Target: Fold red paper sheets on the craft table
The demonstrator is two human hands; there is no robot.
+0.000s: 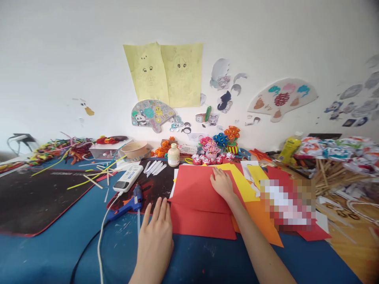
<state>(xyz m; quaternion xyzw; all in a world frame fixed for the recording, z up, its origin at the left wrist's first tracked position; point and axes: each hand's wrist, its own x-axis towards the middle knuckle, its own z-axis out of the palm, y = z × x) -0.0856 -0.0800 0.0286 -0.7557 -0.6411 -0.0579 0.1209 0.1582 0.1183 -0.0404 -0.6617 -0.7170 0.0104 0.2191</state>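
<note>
Red sheets of paper [201, 225] lie overlapped in front of me, one higher than the other, over yellow paper [243, 183] and orange paper [263, 221]. My right hand [222, 182] rests on the upper red sheet near its top right, palm down with fingers stretched out. Beside the left edge of the red paper, my left hand [157, 232] lies flat with its fingers extended, holding nothing. Just left of it is a blue glue gun [130, 205] with a glue stick in its back end.
A white power strip [128, 179] with a cable, white paper strips [154, 168] and a glue bottle [173, 155] stand behind. Pipe-cleaner flowers [220, 141] line the wall. At right are wooden sticks [334, 177] and a yellow bottle [289, 150]; a black mat [38, 201] lies left.
</note>
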